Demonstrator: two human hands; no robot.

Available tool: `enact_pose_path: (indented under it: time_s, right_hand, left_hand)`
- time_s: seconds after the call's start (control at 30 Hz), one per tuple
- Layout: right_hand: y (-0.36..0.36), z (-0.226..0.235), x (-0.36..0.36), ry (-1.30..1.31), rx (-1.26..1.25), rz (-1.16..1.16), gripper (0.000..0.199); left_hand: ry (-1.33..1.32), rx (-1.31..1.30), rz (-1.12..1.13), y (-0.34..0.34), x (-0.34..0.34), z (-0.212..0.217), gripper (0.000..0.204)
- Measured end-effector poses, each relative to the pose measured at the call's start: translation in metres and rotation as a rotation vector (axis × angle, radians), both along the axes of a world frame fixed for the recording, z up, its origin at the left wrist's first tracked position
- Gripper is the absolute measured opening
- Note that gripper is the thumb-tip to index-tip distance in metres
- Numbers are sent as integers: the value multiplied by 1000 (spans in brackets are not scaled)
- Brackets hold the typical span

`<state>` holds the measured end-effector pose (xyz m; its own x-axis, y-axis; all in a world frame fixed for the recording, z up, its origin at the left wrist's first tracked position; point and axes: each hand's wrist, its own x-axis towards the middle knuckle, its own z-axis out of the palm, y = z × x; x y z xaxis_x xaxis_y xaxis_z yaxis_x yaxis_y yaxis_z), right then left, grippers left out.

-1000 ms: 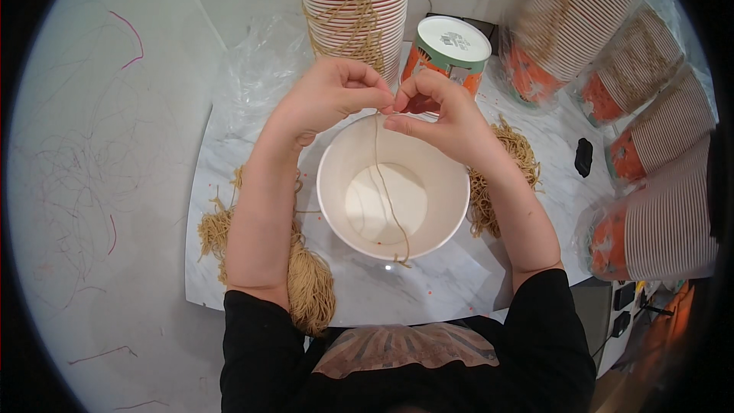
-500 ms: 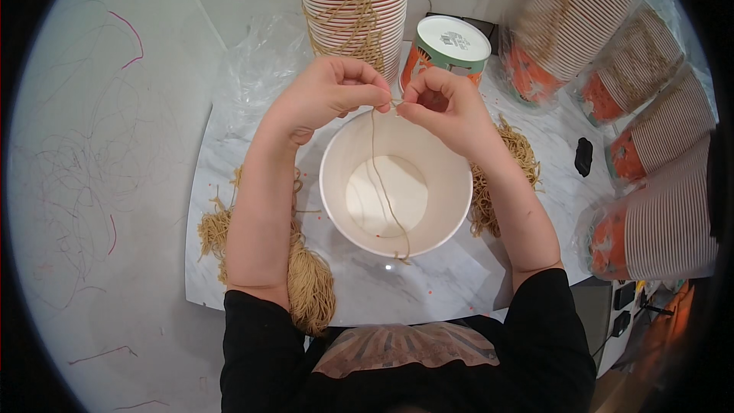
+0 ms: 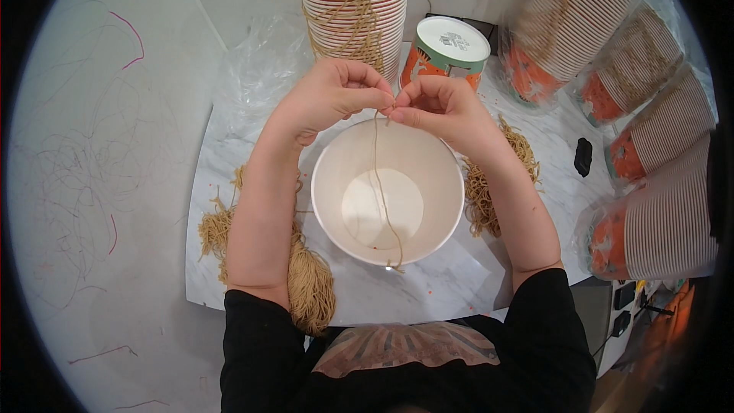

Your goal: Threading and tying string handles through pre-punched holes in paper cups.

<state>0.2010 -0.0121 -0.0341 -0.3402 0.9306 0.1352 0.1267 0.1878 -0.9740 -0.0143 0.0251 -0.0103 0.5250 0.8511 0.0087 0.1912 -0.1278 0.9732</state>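
Observation:
Right in front of me stands a white paper bucket [image 3: 336, 206], its mouth facing up and nothing but bare white inside. A tan cord [image 3: 380, 176] hangs across its opening from the far rim to the near rim, ending in a small tuft. At the far rim my left hand [image 3: 348, 95] pinches the cord between thumb and forefinger. My right hand [image 3: 440, 107] meets it there, thumb and forefinger closed on the cord as well. The fingertips of both hands almost touch and hide the point where the cord is gripped.
Bundles of tan cord lie beside my left forearm [image 3: 311, 287] and near my right forearm [image 3: 482, 191]. Behind stand a tall bucket stack [image 3: 355, 8] draped with cords and an upside-down bucket [image 3: 453, 40]. Bagged bucket stacks [image 3: 573, 15] line the right; crumpled plastic [image 3: 264, 69] lies back left.
The bucket has shifted slightly left and toward me. My right hand has moved a little left and nearer, closing in on my left fingertips.

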Motion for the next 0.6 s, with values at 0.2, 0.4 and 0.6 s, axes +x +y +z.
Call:
enact_pose_path:
  time_s: [0.2, 0.4, 0.6]
  right_hand:
    - [-2, 0, 1, -11, 22, -12, 15]
    - [1, -5, -3, -106, 201, -26, 14]
    - [2, -5, 1, -139, 191, -88, 13]
  left_hand:
    - [-3, -16, -3, -2, 0, 4, 8]
    - [-3, -6, -31, -2, 1, 3, 8]
    - [8, 10, -23, -2, -2, 5, 8]
